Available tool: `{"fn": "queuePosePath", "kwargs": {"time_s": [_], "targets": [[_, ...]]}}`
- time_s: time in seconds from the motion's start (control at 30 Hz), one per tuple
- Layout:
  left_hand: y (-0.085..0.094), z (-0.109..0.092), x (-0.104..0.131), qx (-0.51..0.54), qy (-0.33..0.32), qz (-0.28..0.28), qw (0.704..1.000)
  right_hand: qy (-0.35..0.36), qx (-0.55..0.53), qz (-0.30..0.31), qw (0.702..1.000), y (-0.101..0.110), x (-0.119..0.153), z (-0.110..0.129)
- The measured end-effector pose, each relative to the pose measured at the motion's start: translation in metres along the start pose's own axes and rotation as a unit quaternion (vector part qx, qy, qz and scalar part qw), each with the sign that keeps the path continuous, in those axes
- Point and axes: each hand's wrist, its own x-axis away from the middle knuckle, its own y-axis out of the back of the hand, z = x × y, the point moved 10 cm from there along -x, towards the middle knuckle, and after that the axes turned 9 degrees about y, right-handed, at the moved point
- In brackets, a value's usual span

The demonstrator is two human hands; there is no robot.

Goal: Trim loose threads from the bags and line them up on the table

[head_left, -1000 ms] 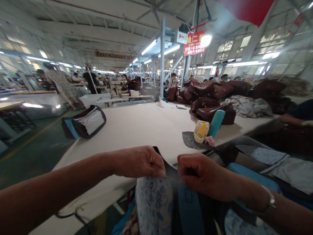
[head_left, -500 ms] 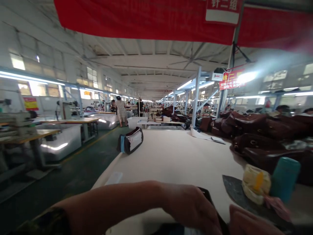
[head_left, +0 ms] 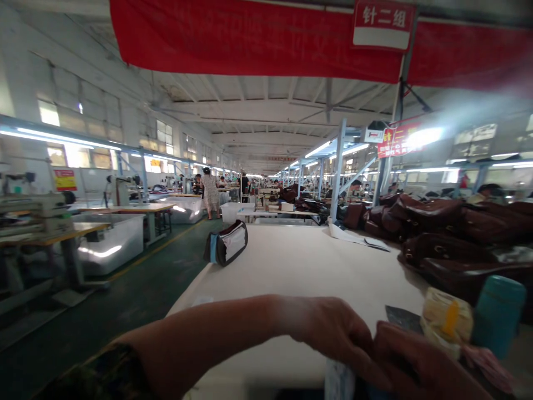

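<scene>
My left hand (head_left: 333,330) reaches across the lower middle, its fingers bent down and closed. My right hand (head_left: 420,361) meets it at the lower right, fingers curled in a closed grip. Whatever is between the fingers is hidden by the hands. Below my left hand shows a pale, bluish patterned piece (head_left: 339,380), and a dark edge (head_left: 291,393) lies at the bottom of the view. A small black pouch (head_left: 226,243) with a blue strip and a light panel stands upright at the table's far left corner.
The pale table (head_left: 300,266) fills the middle. To the right are a teal bottle (head_left: 499,316), a yellowish wrapped bundle (head_left: 445,319), a dark flat piece (head_left: 402,316) and a heap of brown leather bags (head_left: 449,222). Sewing machines (head_left: 37,214) line the left aisle; a person (head_left: 209,193) stands there.
My hands have come together, and the dark edge beside my left hand is now out of sight. The pale patterned piece shows more. The whole view has shifted slightly.
</scene>
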Motion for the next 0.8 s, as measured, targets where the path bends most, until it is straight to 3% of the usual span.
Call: {"fn": "queuePosePath", "kwargs": {"time_s": [0.1,0.23,0.37,0.6,0.8], "targets": [[0.008,0.008,0.002,0.021,0.007,-0.008,1.000,-0.061,-0.091,-0.011,0.994,-0.002,-0.013,-0.002],[0.002,0.030,0.008,0.116,0.024,0.006,0.993,-0.051,-0.222,0.001,0.974,-0.007,-0.019,0.013],[0.004,0.049,0.016,0.255,0.053,-0.063,0.964,-0.029,-0.275,0.032,0.961,-0.012,-0.017,0.019],[0.006,0.052,0.026,0.207,0.079,-0.099,0.970,-0.002,-0.362,0.054,0.931,-0.036,-0.025,0.005],[0.020,0.040,0.027,0.240,0.054,-0.130,0.960,-0.007,-0.423,0.026,0.906,-0.035,-0.037,0.001]]}}
